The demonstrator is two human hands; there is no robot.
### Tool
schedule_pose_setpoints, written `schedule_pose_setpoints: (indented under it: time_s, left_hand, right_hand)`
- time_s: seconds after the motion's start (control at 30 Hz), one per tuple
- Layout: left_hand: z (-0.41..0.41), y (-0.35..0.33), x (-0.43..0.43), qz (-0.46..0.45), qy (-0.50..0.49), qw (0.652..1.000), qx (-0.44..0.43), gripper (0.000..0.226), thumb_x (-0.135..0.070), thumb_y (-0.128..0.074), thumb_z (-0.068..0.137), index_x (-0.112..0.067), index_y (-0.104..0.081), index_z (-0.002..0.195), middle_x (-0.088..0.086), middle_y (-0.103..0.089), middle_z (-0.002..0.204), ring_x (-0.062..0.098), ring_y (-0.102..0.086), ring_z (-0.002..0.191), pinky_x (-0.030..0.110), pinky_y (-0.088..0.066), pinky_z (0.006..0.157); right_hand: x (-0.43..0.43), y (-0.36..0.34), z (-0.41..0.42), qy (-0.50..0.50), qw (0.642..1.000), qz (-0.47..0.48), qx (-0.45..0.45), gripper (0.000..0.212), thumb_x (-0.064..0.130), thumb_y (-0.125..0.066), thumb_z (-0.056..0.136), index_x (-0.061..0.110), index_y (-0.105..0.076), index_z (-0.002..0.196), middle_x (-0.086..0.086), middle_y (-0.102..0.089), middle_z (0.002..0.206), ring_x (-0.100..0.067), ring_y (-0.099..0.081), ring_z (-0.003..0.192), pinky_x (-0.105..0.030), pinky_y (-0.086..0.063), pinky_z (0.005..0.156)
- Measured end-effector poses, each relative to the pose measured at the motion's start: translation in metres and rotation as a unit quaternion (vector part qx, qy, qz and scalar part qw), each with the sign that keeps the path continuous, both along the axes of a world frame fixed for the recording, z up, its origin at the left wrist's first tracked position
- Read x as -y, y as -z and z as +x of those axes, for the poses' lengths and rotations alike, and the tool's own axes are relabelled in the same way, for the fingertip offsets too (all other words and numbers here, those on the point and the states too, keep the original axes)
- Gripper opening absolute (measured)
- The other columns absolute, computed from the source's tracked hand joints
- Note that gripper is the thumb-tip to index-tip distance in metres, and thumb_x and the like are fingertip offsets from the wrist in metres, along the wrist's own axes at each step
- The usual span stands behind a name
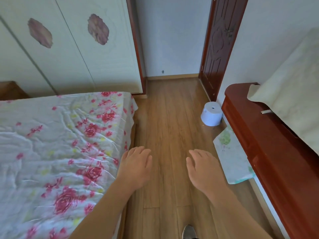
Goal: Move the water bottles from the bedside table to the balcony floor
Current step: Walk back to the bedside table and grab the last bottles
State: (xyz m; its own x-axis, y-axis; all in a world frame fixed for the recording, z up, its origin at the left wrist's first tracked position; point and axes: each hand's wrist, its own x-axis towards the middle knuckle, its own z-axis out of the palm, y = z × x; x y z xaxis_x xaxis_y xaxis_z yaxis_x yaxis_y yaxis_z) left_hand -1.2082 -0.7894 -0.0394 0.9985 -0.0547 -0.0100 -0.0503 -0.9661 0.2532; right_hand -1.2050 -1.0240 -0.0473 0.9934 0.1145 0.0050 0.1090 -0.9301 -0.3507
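Observation:
My left hand [135, 163] and my right hand [202, 167] hover palm-down over the wooden floor [170, 118], fingers spread, nothing in either. No water bottle shows in the head view. A brown corner of low furniture [10, 89] peeks out behind the bed at the far left; I cannot tell whether it is the bedside table. No balcony is in sight.
A bed with a rose-print sheet [60, 144] fills the left. A red-brown cabinet [259, 144] under a pale cloth lines the right wall. An upturned white tub [212, 113] and a flat floral cloth [232, 156] lie beside it. A dark door [219, 45] stands ahead; a wardrobe [69, 40] is behind the bed.

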Motion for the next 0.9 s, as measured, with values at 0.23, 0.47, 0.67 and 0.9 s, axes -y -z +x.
schedule_pose_setpoints:
  time_s: [0.23,0.47,0.67,0.9]
  left_hand:
    - [0.105,-0.015,0.001,0.006,-0.068,0.998,0.007,0.042,-0.037,-0.027,0.102,-0.024,-0.058,0.127,-0.008,-0.057,0.125,0.015,-0.051,0.12,0.038,-0.035,0.109]
    - [0.204,-0.003,-0.038,-0.015,-0.122,0.992,0.0,0.049,-0.042,-0.023,0.101,-0.024,-0.058,0.13,-0.006,-0.056,0.132,0.019,-0.048,0.126,0.039,-0.033,0.111]
    - [0.323,0.001,-0.084,-0.039,-0.114,0.993,0.017,0.052,-0.043,-0.022,0.099,-0.02,-0.058,0.129,-0.002,-0.056,0.131,0.022,-0.05,0.124,0.042,-0.036,0.108]
    - [0.46,-0.013,-0.112,-0.028,-0.076,0.997,0.018,0.038,-0.036,-0.028,0.102,-0.023,-0.057,0.122,-0.005,-0.055,0.124,0.019,-0.049,0.122,0.041,-0.037,0.109]
  right_hand:
    - [-0.001,-0.018,0.138,-0.077,0.997,-0.029,0.011,0.045,0.037,-0.034,0.104,0.018,-0.053,0.139,0.003,-0.058,0.137,-0.018,-0.049,0.13,-0.037,-0.037,0.112]
    - [-0.036,-0.012,0.255,-0.129,0.991,-0.045,-0.006,0.047,0.038,-0.033,0.103,0.018,-0.05,0.142,0.003,-0.055,0.142,-0.016,-0.045,0.135,-0.039,-0.034,0.115]
    - [-0.083,-0.02,0.373,-0.125,0.99,-0.062,-0.012,0.048,0.042,-0.029,0.105,0.022,-0.043,0.147,0.004,-0.044,0.152,-0.017,-0.034,0.144,-0.037,-0.026,0.121]
    - [-0.104,-0.034,0.497,-0.082,0.995,-0.047,-0.018,0.05,0.045,-0.029,0.104,0.025,-0.041,0.148,0.004,-0.038,0.156,-0.019,-0.029,0.147,-0.04,-0.024,0.122]
